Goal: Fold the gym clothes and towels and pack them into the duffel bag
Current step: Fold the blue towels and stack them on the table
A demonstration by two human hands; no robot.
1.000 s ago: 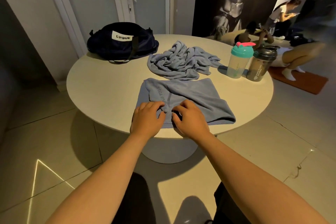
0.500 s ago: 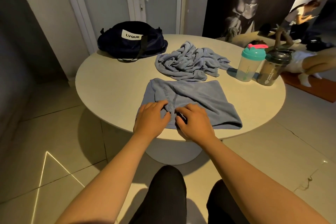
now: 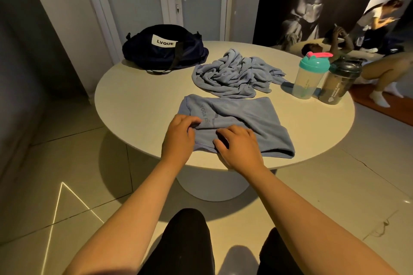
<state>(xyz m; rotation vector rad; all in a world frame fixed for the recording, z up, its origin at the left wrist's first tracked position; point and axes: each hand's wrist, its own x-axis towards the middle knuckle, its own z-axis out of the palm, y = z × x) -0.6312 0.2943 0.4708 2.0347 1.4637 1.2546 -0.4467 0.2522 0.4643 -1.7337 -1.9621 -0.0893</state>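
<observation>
Both hands rest on the near edge of the blue garment [image 3: 241, 116] lying flat on the round table [image 3: 138, 96]. The left hand [image 3: 178, 136] pinches a fold with curled fingers; the right hand [image 3: 240, 148] has bent fingers on the cloth, grip unclear. Behind it lie a crumpled towel [image 3: 232, 76] and the duffel bag [image 3: 165, 53].
</observation>
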